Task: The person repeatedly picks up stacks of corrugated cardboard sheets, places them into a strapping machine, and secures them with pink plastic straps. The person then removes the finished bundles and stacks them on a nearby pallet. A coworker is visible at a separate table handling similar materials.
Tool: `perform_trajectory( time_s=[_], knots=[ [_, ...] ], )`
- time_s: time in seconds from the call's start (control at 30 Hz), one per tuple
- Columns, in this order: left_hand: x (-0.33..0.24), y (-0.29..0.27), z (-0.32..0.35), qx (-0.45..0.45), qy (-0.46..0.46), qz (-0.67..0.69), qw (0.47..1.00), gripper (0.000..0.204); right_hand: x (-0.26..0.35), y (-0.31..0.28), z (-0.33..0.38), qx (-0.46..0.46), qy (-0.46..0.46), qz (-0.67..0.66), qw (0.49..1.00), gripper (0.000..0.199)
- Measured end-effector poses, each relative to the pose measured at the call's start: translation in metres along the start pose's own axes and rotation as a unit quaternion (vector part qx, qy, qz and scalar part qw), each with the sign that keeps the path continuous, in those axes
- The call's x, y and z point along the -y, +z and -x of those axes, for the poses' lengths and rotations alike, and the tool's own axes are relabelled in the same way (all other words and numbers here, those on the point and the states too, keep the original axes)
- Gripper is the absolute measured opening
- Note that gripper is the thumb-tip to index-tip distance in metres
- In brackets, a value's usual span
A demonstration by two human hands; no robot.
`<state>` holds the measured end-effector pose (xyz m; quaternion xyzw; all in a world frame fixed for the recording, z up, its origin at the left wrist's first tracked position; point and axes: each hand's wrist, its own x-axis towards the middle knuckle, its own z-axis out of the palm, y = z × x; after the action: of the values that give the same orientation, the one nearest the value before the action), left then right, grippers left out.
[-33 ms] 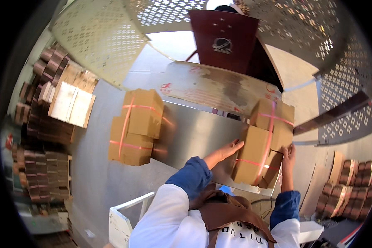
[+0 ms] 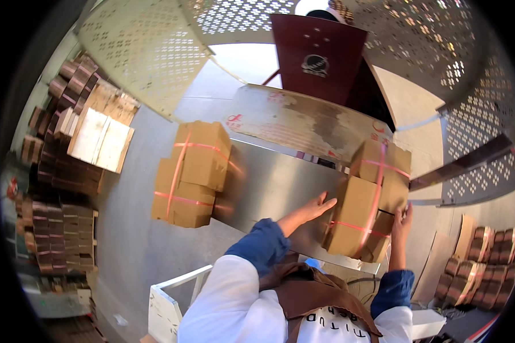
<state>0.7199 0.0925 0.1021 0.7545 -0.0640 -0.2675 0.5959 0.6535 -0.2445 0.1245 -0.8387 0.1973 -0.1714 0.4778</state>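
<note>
A bundle of brown cardboard boxes point(image 2: 352, 208) tied with pink strapping sits at the right end of a bare metal tabletop point(image 2: 277, 180). My left hand point(image 2: 310, 211) is open beside its left side, fingers stretched toward it with a narrow gap between. On the other side, my right hand point(image 2: 401, 227) has its fingers raised and apart near the bundle's right edge; whether they touch it I cannot tell. A second strapped bundle of cardboard boxes point(image 2: 200, 157) stands at the left end of the tabletop.
Behind the tabletop runs a worn metal panel point(image 2: 309, 117), with a dark red machine cover point(image 2: 320, 54) beyond it. Perforated screens point(image 2: 149, 51) curve around the far side. Stacked bundles stand on pallets point(image 2: 63, 234) at left and more bundles point(image 2: 486, 257) at right. A white frame point(image 2: 166, 306) is near my left arm.
The left hand has drawn slightly away from the right bundle, its fingers lifting. The right hand's fingers are a little more spread. The whole view has shifted slightly.
</note>
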Motion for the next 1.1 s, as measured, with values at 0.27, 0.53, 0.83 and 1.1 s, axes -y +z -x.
perform_trajectory(
  time_s=[0.27,0.53,0.83,1.1],
  knots=[
    [-0.021,-0.364,0.208,-0.432,0.077,-0.317,0.841,0.076,0.188,0.17,0.13,0.272,-0.061,-0.054,0.959,0.056],
    [0.085,-0.492,0.284,-0.232,-0.172,0.226,0.93,0.068,0.305,0.435,0.252,0.6,0.12,-0.107,0.784,0.075],
    [0.059,-0.371,0.186,-0.159,-0.174,0.312,0.92,0.048,0.261,0.344,0.211,0.393,0.098,0.032,0.914,0.079],
    [0.014,-0.181,0.066,-0.053,-0.183,0.251,0.949,0.051,0.176,0.161,0.154,0.217,0.098,0.046,0.97,0.069]
  ],
)
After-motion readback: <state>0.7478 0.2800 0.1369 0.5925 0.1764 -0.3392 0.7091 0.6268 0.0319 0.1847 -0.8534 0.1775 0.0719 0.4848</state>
